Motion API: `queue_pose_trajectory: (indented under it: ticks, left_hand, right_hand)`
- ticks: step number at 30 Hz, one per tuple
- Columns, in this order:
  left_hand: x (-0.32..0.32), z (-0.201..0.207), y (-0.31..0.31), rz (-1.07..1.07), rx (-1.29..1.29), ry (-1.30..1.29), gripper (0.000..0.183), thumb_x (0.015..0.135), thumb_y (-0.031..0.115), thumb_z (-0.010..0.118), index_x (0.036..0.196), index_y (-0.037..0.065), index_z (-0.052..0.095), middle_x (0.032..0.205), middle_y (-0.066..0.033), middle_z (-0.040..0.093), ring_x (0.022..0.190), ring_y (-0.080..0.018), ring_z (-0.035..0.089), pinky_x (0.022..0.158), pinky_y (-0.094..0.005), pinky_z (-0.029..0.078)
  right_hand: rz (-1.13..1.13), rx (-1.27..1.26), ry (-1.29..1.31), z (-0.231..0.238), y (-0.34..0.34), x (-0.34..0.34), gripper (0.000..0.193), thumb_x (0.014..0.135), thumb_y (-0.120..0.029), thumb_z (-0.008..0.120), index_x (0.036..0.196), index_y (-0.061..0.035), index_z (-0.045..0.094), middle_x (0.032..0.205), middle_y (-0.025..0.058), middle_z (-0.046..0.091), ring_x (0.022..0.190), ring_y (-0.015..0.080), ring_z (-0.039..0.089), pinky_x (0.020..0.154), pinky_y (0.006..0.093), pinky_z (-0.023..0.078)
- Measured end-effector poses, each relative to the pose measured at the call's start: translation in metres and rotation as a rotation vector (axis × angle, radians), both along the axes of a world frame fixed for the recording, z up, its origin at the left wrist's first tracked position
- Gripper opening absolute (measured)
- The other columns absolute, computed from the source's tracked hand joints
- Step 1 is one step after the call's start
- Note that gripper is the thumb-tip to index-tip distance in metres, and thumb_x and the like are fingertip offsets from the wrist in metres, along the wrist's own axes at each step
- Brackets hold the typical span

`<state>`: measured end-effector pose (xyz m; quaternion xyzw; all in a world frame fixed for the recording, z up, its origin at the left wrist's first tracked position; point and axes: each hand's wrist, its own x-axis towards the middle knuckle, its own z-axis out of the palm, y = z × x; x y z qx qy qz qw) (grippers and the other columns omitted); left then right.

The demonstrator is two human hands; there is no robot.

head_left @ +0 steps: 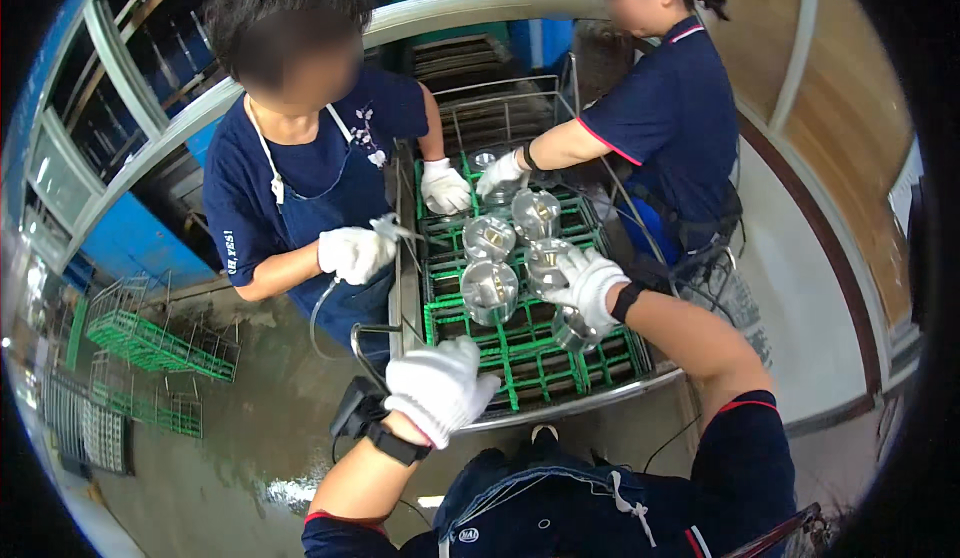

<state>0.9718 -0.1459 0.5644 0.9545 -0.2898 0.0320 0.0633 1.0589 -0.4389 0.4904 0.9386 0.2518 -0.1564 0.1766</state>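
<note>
a co-worker's white-gloved hand [357,255] grips a grey nozzle tool [387,226] by the green wire-grid rack's [511,373] left edge. at its near-left corner, the person's white-gloved left hand [438,386] has fingers partly curled, hold hidden. shiny, round silver vessels [489,295] stand mid-rack; rightward, the white-gloved right hand [588,286] spreads over others, grip unclear.

Your gloved left hand [440,388] is by the cart's [575,405] near left corner; your right hand [592,286], fingers spread, seems to touch a shiny vessel [541,270]. Along the left edge, a co-worker's hand [355,255] grips a nozzle gun [390,227].
</note>
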Motion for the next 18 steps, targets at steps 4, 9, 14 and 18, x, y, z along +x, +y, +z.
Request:
queue_pose_trajectory:
  ticks: [4, 9, 14, 18]
  left_hand:
    - [0.057, -0.023, -0.043, 0.027, 0.280, 0.103, 0.027, 0.080, 0.030, 0.068, 0.094, 0.007, 0.072, 0.086, -0.0157, 0.071, 0.079, -0.0331, 0.070, 0.066, -0.0471, 0.053]
    - [0.141, -0.135, -0.077, 0.338, 0.442, -0.044, 0.038, 0.094, 0.021, 0.055, 0.129, 0.010, 0.065, 0.134, -0.0151, 0.059, 0.117, -0.0350, 0.057, 0.083, -0.0442, 0.046]
    - [0.163, -0.135, -0.096, 0.440, 0.168, 0.359, 0.034, 0.100, 0.027, 0.053, 0.129, 0.015, 0.066, 0.128, -0.0073, 0.062, 0.113, -0.0288, 0.063, 0.084, -0.0481, 0.052]
    - [0.176, -0.194, -0.078, 0.290, 0.353, 0.193, 0.032, 0.099, 0.028, 0.054, 0.126, 0.014, 0.065, 0.122, -0.0096, 0.067, 0.105, -0.0294, 0.068, 0.085, -0.0480, 0.054]
  right_hand:
    - [0.063, 0.021, 0.046, -0.059, -0.009, 0.044, 0.049, 0.094, -0.034, 0.054, 0.142, -0.0352, 0.058, 0.160, 0.0212, 0.033, 0.147, 0.0404, 0.033, 0.120, 0.0489, 0.026]
    - [0.111, 0.212, -0.044, -0.086, -0.007, 0.055, 0.036, 0.082, -0.033, 0.064, 0.115, -0.0277, 0.076, 0.127, 0.0104, 0.065, 0.119, 0.0298, 0.062, 0.100, 0.0431, 0.049]
    - [0.114, 0.372, -0.100, -0.101, -0.030, 0.052, 0.024, 0.078, -0.031, 0.065, 0.097, -0.0250, 0.078, 0.110, 0.0088, 0.068, 0.105, 0.0298, 0.064, 0.090, 0.0434, 0.049]
    - [0.148, 0.431, -0.128, -0.093, -0.018, 0.055, 0.022, 0.080, -0.030, 0.063, 0.094, -0.0226, 0.078, 0.107, 0.0112, 0.067, 0.103, 0.0309, 0.063, 0.090, 0.0446, 0.047]
